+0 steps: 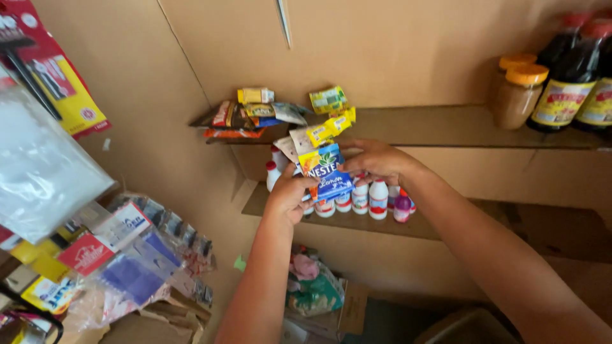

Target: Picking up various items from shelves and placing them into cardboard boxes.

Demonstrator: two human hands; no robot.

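Cardboard shelves [446, 124] behind; left hand [287, 197] and right hand [376, 159] pinch flat, glossy blue-yellow sachets [324, 169]

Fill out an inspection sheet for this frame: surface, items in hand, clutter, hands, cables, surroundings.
Surface: two brown board shelves, upper shelf and lower shelf, fixed to a cardboard-coloured wall.
Job's things: blue-and-yellow sachet held with more sachets fanned behind it.
Clutter: pile of small packets on the upper shelf; small white bottles on the lower shelf; orange-lidded jars and dark sauce bottles at upper right.
Hands: left hand and right hand both grip the sachets.
Cables: nothing seen.
Surroundings: hanging packaged goods at left; bagged items below.
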